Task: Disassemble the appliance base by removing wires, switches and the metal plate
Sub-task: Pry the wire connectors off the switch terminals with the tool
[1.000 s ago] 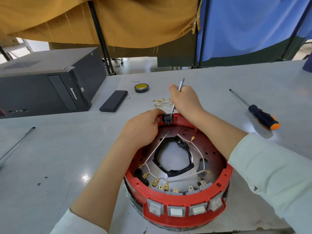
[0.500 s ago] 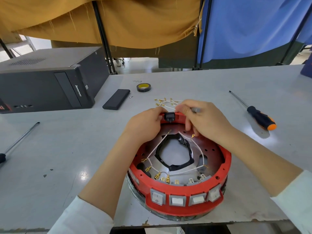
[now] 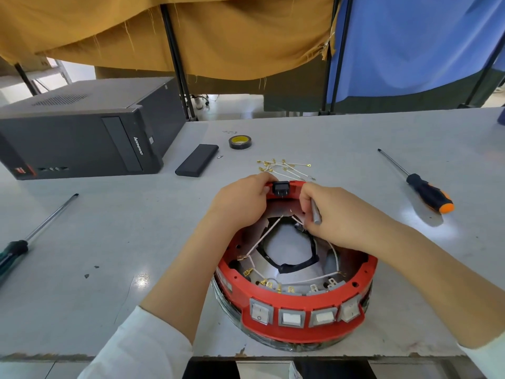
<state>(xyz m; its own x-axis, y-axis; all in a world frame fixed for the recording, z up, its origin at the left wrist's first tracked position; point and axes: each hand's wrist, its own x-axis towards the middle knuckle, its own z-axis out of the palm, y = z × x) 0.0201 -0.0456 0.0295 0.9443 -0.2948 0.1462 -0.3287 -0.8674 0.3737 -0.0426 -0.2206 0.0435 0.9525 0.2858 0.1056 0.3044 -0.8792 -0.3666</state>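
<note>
Both hands at the red base's (image 3: 295, 330) far rim — left hand (image 3: 240, 205) grips it, right hand (image 3: 332, 214) holds a metal tool (image 3: 316, 214).

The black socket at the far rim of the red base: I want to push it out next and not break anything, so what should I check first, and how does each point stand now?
1. Left hand steadies the red base beside the black socket: ok.
2. Right hand has a grip on the metal tool: ok.
3. Tool tip is set against the socket: cannot tell, the hand hides it.
4. Wires are off the socket's terminals: cannot tell.
5. White wires inside the base lie out of the hands' way: not ok, they cross under the right hand.
6. Rocker switches at the near rim are seated and untouched: ok.
</note>
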